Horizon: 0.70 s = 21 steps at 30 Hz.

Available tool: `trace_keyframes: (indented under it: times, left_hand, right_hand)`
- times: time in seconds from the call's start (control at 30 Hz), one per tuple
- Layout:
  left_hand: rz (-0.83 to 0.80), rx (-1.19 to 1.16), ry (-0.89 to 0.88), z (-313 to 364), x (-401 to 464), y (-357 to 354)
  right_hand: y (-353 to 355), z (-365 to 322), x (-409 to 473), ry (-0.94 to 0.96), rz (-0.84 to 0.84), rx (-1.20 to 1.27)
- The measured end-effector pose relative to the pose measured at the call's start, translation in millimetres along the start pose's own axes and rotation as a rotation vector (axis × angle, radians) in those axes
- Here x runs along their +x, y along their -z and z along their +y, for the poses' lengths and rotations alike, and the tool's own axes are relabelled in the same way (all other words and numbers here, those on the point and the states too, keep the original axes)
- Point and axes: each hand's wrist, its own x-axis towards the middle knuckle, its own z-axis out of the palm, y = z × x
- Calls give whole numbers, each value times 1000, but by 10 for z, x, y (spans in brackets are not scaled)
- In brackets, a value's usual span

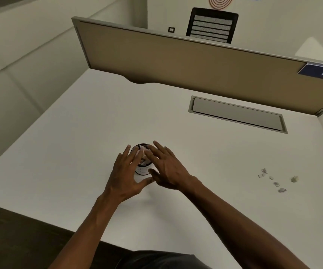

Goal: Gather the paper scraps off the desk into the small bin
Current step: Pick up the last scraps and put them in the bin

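small bin: largely covered by both hands' fingers
bin contents: white, too blurred to identify
door sign: cut off at right edge
paper scraps: too small for detail

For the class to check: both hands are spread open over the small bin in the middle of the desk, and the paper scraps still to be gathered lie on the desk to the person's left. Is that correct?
One detail is wrong. The head view shows the remaining paper scraps on the desk to the person's right, not the left. The rest holds: left hand and right hand are spread open over the small bin.
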Motion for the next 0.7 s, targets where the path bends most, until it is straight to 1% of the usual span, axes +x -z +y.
trace_keyframes:
  times: [0.1, 0.17, 0.23, 0.33, 0.47, 0.63, 0.7]
  left_hand:
    - [113, -89, 7, 167, -27, -8]
    - [173, -132, -28, 365, -54, -92]
    - [177, -143, -86, 591, -76, -229]
    - [83, -157, -173, 905, -61, -491]
    - [-65, -173, -234, 1218, 37, -872]
    - [-233, -112, -319, 1529, 217, -1253]
    - [-277, -97, -357, 1640, 284, -1351]
  right_hand:
    - [34, 83, -209, -122, 160, 121]
    - [10, 170, -441, -246, 212, 194]
    - [-37, 272, -708, -361, 240, 239]
    - [-73, 472, -1134, -523, 252, 253]
    - [-48, 760, -1702, -747, 289, 249]
    - [72, 1153, -2336, -1001, 351, 183]
    - [134, 1336, -2544, -1096, 329, 148]
